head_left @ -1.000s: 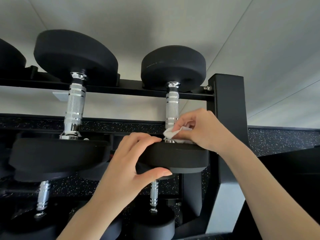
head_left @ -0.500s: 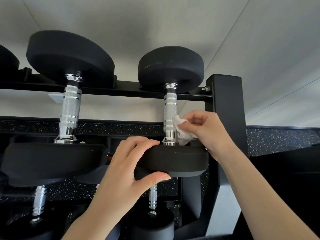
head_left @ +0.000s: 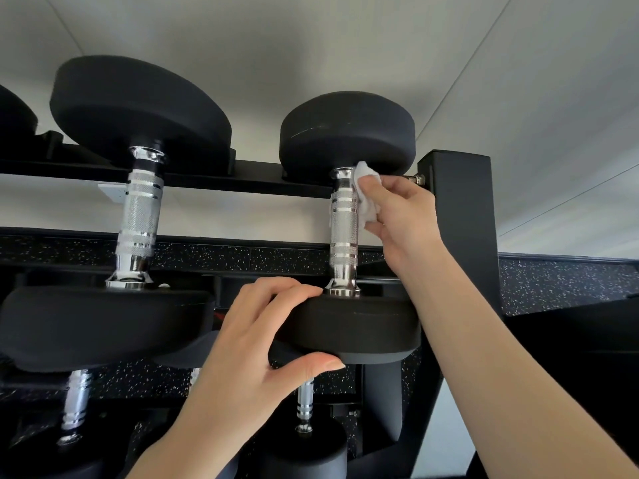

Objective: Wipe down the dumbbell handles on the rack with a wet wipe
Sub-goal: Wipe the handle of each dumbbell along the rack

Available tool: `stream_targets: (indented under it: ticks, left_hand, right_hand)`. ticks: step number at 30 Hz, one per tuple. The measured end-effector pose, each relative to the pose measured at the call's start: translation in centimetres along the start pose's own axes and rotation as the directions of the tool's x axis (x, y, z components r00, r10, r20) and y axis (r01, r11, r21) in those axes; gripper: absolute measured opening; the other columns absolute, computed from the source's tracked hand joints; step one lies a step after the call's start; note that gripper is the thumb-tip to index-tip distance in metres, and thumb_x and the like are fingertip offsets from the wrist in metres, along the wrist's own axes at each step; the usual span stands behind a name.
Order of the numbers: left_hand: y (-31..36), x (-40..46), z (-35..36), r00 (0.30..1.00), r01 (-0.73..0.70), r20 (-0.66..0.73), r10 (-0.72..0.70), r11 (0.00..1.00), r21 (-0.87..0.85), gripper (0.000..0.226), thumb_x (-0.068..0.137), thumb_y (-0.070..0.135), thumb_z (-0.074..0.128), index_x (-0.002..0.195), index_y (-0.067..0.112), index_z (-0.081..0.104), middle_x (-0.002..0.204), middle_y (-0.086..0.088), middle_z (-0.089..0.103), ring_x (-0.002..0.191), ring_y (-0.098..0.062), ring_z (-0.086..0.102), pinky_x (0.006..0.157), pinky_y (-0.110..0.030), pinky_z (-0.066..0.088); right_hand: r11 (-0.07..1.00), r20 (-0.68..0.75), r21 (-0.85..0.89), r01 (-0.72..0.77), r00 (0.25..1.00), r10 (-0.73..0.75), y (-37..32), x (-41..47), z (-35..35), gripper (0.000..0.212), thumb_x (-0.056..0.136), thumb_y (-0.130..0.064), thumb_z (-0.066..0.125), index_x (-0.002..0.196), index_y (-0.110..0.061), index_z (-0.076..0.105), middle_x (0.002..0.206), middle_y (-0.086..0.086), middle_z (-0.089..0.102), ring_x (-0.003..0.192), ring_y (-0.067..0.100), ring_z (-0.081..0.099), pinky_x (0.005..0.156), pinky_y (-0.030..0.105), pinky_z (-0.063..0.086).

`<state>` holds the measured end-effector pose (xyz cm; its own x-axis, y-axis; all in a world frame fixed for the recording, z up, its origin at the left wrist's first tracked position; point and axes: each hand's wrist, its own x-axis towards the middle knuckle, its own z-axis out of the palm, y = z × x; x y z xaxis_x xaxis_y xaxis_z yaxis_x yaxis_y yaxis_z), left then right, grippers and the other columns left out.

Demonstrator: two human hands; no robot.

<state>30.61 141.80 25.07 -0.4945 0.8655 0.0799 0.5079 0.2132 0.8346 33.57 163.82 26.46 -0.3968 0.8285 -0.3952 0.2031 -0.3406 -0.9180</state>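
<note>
The person's right hand (head_left: pixel 397 216) holds a white wet wipe (head_left: pixel 366 195) bunched up in its curled fingers (head_left: pixel 371 188). The wipe is pressed against the right side of a shiny metal handle (head_left: pixel 343 229), near its top end, just under the far black weight (head_left: pixel 347 133). Pushing the wipe flat onto the metal probably helps it rub the dirt off the bumpy grip part.

The left hand (head_left: pixel 256 344) grips the near black weight (head_left: pixel 349 330) of the same dumbbell. Its fingers curl over the top edge and the thumb (head_left: pixel 311 364) hooks under the bottom edge. This hold most likely keeps the dumbbell from rolling or sliding while the other hand rubs.

The dumbbell lies across the black rack (head_left: pixel 460 216), at the right end of its top shelf, beside the rack's upright post. A bigger dumbbell (head_left: pixel 138 219) rests to its left, and its handle is not being touched. More dumbbells (head_left: pixel 306 402) sit on the shelf below, so there are likely more handles left to clean.

No words, numbers or brand marks can be read on the weights, the rack or the wipe.
</note>
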Motion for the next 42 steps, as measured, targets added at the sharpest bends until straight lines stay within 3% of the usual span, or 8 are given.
stream_targets:
  ticks: [4,12,15,20,25,31,35,42]
  left_hand:
    - [0.0,0.0,0.1,1.000,0.002,-0.007,-0.002,1.000,-0.006,0.053,0.072,0.061,0.061,0.120,0.040,0.052,0.120,0.025,0.044,0.118,-0.008,0.045,0.097,-0.010,0.028]
    - [-0.1,0.0,0.1,1.000,-0.002,-0.004,0.002,1.000,0.016,0.053,0.071,0.061,0.061,0.120,0.042,0.052,0.121,0.027,0.043,0.118,-0.004,0.044,0.097,-0.006,0.026]
    - [-0.1,0.0,0.0,1.000,0.002,0.002,-0.002,1.000,0.018,0.054,0.071,0.061,0.061,0.120,0.042,0.051,0.122,0.026,0.044,0.118,-0.005,0.044,0.097,-0.006,0.026]
    - [-0.1,0.0,0.0,1.000,0.000,0.006,0.000,1.000,0.019,0.054,0.071,0.063,0.060,0.120,0.042,0.051,0.121,0.027,0.043,0.119,-0.006,0.044,0.097,-0.006,0.026]
    - [-0.1,0.1,0.0,1.000,-0.010,0.001,0.010,1.000,0.008,0.053,0.072,0.062,0.060,0.120,0.041,0.052,0.121,0.027,0.043,0.118,-0.003,0.044,0.097,-0.007,0.027]
    - [-0.2,-0.1,0.1,1.000,-0.002,-0.011,0.001,1.000,-0.018,0.053,0.071,0.060,0.062,0.119,0.038,0.053,0.119,0.024,0.045,0.117,-0.008,0.046,0.097,-0.012,0.030]
    - [-0.4,-0.1,0.1,1.000,-0.007,-0.016,0.007,1.000,-0.022,0.053,0.071,0.060,0.062,0.119,0.038,0.053,0.118,0.026,0.043,0.116,-0.006,0.045,0.097,-0.012,0.030]
    - [-0.4,-0.1,0.2,0.999,-0.019,-0.035,0.017,0.999,-0.046,0.053,0.074,0.061,0.060,0.121,0.040,0.050,0.119,0.026,0.041,0.116,-0.004,0.043,0.095,-0.029,0.040]
  right_hand:
    - [0.984,0.154,0.112,-0.135,0.981,0.117,-0.1,0.7,-0.3,0.005,0.087,-0.011,0.064,0.086,-0.011,0.059,0.093,0.011,0.067,0.086,0.023,0.064,0.087,0.047,0.054]
    - [0.843,0.447,0.394,-0.367,0.878,0.173,1.6,2.0,-0.9,0.012,0.092,-0.005,0.051,0.082,-0.012,0.051,0.071,0.002,0.068,0.061,0.013,0.066,0.056,0.027,0.055]
    - [0.824,0.504,0.390,-0.411,0.844,0.182,2.0,2.1,-1.2,0.007,0.092,-0.005,0.048,0.096,-0.010,0.050,0.074,0.002,0.066,0.063,0.014,0.066,0.058,0.028,0.056]
    - [0.845,0.611,0.266,-0.463,0.759,0.223,3.2,1.8,-2.2,0.041,0.081,-0.006,0.053,0.120,-0.008,0.041,0.096,0.010,0.057,0.076,0.020,0.060,0.064,0.034,0.059]
    - [0.873,0.671,0.130,-0.469,0.690,0.271,4.2,0.6,-3.9,0.050,0.079,-0.002,0.055,0.126,0.003,0.039,0.091,0.013,0.065,0.076,0.021,0.068,0.067,0.033,0.058]
    - [0.950,0.641,-0.116,-0.290,0.708,0.295,3.3,-0.4,-5.1,0.017,0.076,-0.001,0.061,0.073,-0.008,0.047,0.078,0.009,0.066,0.072,0.018,0.065,0.070,0.030,0.058]
    - [0.937,0.544,-0.344,-0.068,0.799,0.257,1.7,-2.6,-5.5,0.015,0.077,0.001,0.067,0.068,-0.005,0.057,0.070,0.012,0.068,0.066,0.018,0.064,0.065,0.021,0.054]
    - [0.607,0.389,-0.704,0.369,0.915,-0.105,-0.1,-6.1,-4.1,0.004,0.070,-0.037,0.074,0.070,-0.034,0.072,0.076,-0.012,0.071,0.078,0.001,0.064,0.073,0.022,0.049]
